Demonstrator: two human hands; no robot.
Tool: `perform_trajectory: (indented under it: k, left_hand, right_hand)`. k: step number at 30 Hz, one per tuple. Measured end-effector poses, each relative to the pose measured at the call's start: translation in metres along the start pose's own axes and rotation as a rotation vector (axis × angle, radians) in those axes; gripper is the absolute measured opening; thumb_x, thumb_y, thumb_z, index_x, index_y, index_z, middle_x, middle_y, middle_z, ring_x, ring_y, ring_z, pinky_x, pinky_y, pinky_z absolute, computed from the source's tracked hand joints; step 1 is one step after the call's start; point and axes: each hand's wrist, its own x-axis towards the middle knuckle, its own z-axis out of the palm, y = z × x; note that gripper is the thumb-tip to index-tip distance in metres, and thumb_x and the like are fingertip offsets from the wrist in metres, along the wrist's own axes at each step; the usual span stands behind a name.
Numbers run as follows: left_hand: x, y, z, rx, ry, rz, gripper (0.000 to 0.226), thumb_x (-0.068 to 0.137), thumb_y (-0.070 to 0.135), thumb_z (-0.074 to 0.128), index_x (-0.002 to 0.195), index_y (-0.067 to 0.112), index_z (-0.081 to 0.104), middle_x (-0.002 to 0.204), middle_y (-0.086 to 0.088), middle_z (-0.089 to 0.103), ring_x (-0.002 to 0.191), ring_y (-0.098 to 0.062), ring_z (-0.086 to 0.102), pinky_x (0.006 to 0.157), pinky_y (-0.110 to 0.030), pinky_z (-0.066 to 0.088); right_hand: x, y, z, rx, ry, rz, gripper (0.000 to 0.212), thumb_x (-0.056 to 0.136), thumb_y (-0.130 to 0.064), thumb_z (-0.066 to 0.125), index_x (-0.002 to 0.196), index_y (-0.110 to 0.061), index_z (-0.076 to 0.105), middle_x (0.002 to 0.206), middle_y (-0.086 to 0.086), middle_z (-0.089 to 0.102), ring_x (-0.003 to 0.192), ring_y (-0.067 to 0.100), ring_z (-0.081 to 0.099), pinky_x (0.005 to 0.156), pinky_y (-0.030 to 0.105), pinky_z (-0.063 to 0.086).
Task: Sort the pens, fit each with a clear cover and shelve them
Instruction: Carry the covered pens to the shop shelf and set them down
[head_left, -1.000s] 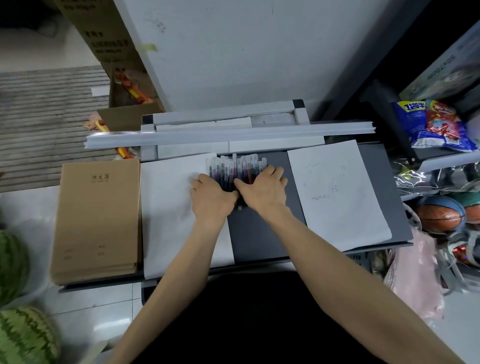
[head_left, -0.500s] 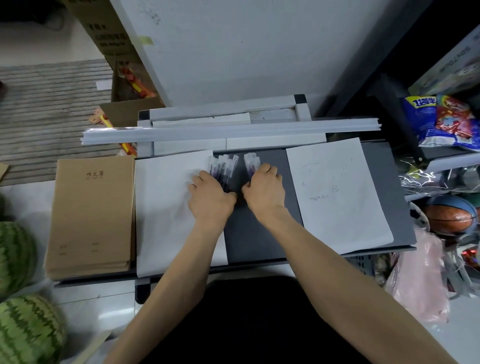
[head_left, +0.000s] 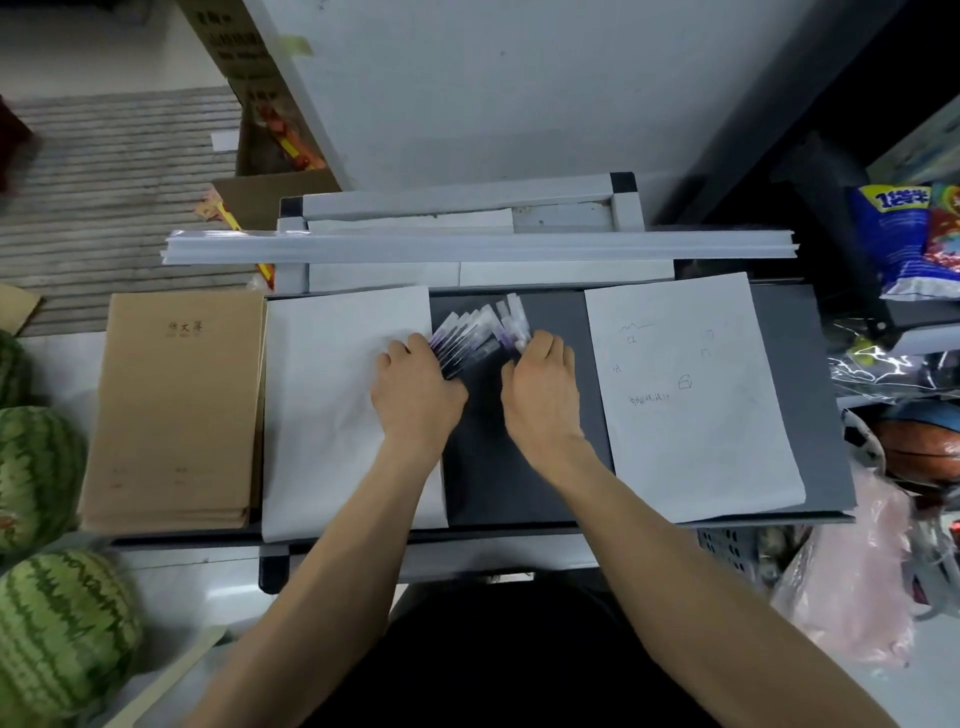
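Head view, left to right, quick. Far left?
— Watermelons (head_left: 47, 467), then a stack of brown notebooks (head_left: 176, 405). The cover has printed Chinese characters, too blurred to read for sure. Blank sheet (head_left: 322, 415) next.
— Hands?
— Left hand (head_left: 415, 384) at frame centre, fingers curled over the lower ends of the bigger bunch (head_left: 465, 340) of pens. They're fanned, long axes running up and tilted right. Right hand (head_left: 543, 384) is just beside it, fingertips pinching the smaller bunch (head_left: 511, 327), more upright. Both bunches lie on the dark tray (head_left: 498, 483) between the two sheets, tips toward the top of the frame.
— Key relation?
— Pens sit just above the fingers, between the hands, and a gap splits the bunches. Left is nearer the big lot. Looks like the sorting step to me.
— Right side?
— Scribbled sheet (head_left: 691, 415), handwriting and small boxes, unreadable. Blue snack bag (head_left: 893, 234), yellow lettering, can't read it. Basketball (head_left: 919, 447) below.
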Motion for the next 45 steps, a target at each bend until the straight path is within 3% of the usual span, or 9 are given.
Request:
perform_trajectory:
  k: [6,11,17,21,24,27,32,35,45]
  left_hand:
    - [-0.002,-0.01,0.003,-0.124,0.078,0.038,0.029,0.085,0.022,0.06,0.109,0.008,0.052,0.108,-0.011,0.058,0.101,-0.035,0.053,0.073,-0.044,0.044]
    - [-0.004,-0.024,0.0,-0.321,0.149,0.077,0.021,0.092,0.021,0.058,0.107,0.011,0.049,0.103,-0.008,0.058,0.088,-0.033,0.055,0.07,-0.043,0.043]
    - [-0.005,-0.032,-0.003,-0.548,0.172,0.123,0.02,0.094,0.011,0.058,0.107,0.017,0.044,0.079,0.003,0.061,0.069,-0.024,0.059,0.059,-0.036,0.04]
    - [-0.003,-0.02,0.001,-0.784,0.202,0.081,0.018,0.096,0.018,0.067,0.095,0.016,0.049,0.068,0.013,0.055,0.059,-0.011,0.052,0.057,-0.031,0.043]
    - [0.0,-0.01,0.005,-0.969,0.21,0.031,0.03,0.093,0.028,0.077,0.085,0.007,0.057,0.066,0.003,0.051,0.058,-0.009,0.043,0.059,-0.035,0.044]
    - [0.0,0.002,0.008,-1.11,0.248,0.07,0.039,0.091,0.023,0.081,0.069,0.011,0.051,0.058,0.009,0.042,0.055,-0.009,0.037,0.053,-0.029,0.036]
    - [0.002,0.029,0.017,-1.258,0.347,0.125,0.035,0.086,0.021,0.074,0.062,0.017,0.049,0.053,0.014,0.043,0.051,-0.003,0.04,0.052,-0.022,0.037]
    - [0.008,0.041,0.026,-1.232,0.399,0.251,0.036,0.081,0.027,0.072,0.061,0.009,0.048,0.052,0.013,0.042,0.049,0.001,0.037,0.052,-0.013,0.034]
    - [0.014,0.042,0.049,-1.251,0.437,0.231,0.023,0.078,0.018,0.073,0.07,0.012,0.052,0.061,0.01,0.05,0.054,-0.002,0.047,0.055,-0.021,0.043]
  right_hand:
    - [-0.002,0.005,-0.002,0.142,-0.012,0.015,0.027,0.091,0.005,0.061,0.116,0.006,0.05,0.091,0.021,0.064,0.077,0.036,0.059,0.065,0.042,0.051]
    - [0.002,0.009,-0.016,0.468,-0.06,0.198,0.028,0.107,-0.024,0.051,0.129,-0.01,0.043,0.099,0.006,0.064,0.077,0.027,0.06,0.066,0.035,0.045]
    - [0.009,0.008,-0.026,0.828,-0.001,0.432,0.031,0.097,-0.038,0.07,0.088,-0.014,0.053,0.069,-0.004,0.05,0.052,0.004,0.046,0.052,0.014,0.039]
    - [0.015,-0.005,-0.024,1.038,0.079,0.492,0.048,0.09,-0.039,0.077,0.063,-0.029,0.039,0.057,0.001,0.037,0.052,0.02,0.035,0.05,0.03,0.035]
    - [0.019,-0.016,-0.025,1.119,0.155,0.484,0.057,0.089,-0.037,0.077,0.054,-0.03,0.032,0.055,0.001,0.028,0.054,0.023,0.028,0.052,0.033,0.03]
    - [0.021,-0.022,-0.024,1.154,0.276,0.435,0.057,0.093,-0.026,0.073,0.06,-0.015,0.028,0.057,0.012,0.024,0.054,0.024,0.026,0.052,0.034,0.027]
    - [0.022,-0.024,-0.014,1.128,0.392,0.363,0.054,0.082,-0.034,0.072,0.055,-0.031,0.026,0.051,-0.013,0.027,0.051,0.013,0.027,0.053,0.027,0.029]
    - [0.021,-0.018,-0.006,1.102,0.458,0.29,0.053,0.081,-0.034,0.071,0.058,-0.017,0.025,0.054,-0.011,0.028,0.054,0.012,0.027,0.053,0.027,0.031]
    - [0.017,0.001,0.013,1.067,0.431,0.37,0.051,0.086,-0.021,0.072,0.053,-0.022,0.033,0.049,-0.01,0.036,0.049,0.009,0.034,0.053,0.03,0.032]
